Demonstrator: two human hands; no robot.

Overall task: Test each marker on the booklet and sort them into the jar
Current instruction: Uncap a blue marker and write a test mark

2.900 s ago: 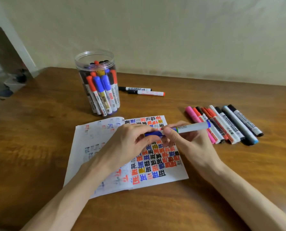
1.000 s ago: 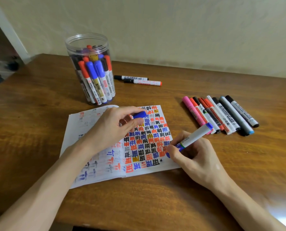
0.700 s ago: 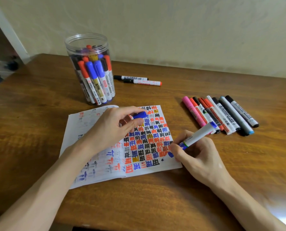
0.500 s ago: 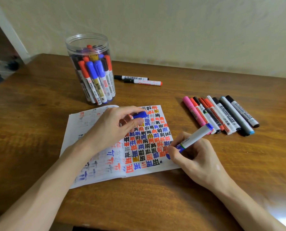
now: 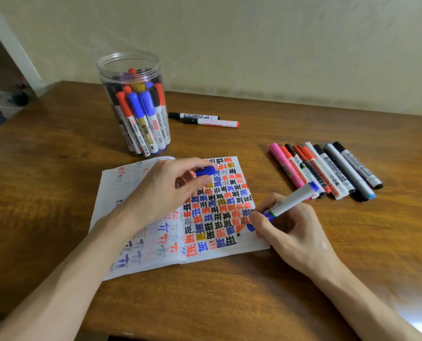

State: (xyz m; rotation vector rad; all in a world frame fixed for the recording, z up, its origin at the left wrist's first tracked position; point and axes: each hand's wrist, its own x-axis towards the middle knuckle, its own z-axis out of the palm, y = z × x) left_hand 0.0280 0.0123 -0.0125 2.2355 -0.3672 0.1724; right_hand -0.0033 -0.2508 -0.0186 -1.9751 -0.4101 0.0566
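Writing on the booklet (image 5: 114, 183): one blue marker (image 5: 291, 199), uncapped, tip down on the lower right part of the right page, its blue rear end tilted up and to the right. The right hand (image 5: 291, 232) grips its barrel near the tip, fingers curled round it, the heel of the hand on the table (image 5: 57, 168) at the page's right edge.

One blue cap (image 5: 205, 171) is pinched between the thumb and fingers of the left hand (image 5: 165, 190), which lies over the middle of the open booklet. That makes two hands, both holding something.

One booklet, lying open and flat near the front of the table. The right page is packed with rows of blue, red, black and a few gold test marks. The left page carries fainter marks.

One clear jar (image 5: 128, 57) stands upright with no lid just behind the booklet's left page. It is full of markers standing on end, with red, blue, black and one gold cap visible. The exact count cannot be told.

Two markers lie side by side on the table to the right of the jar, one black-capped (image 5: 195, 116) and one with a black cap and a red end (image 5: 212, 123).

A row of about nine markers (image 5: 328, 168) lies to the right of the booklet, touching each other: one pink, three red, the rest black or grey. Overlap makes the count uncertain.

A plain pale wall (image 5: 254, 45) stands behind the table.
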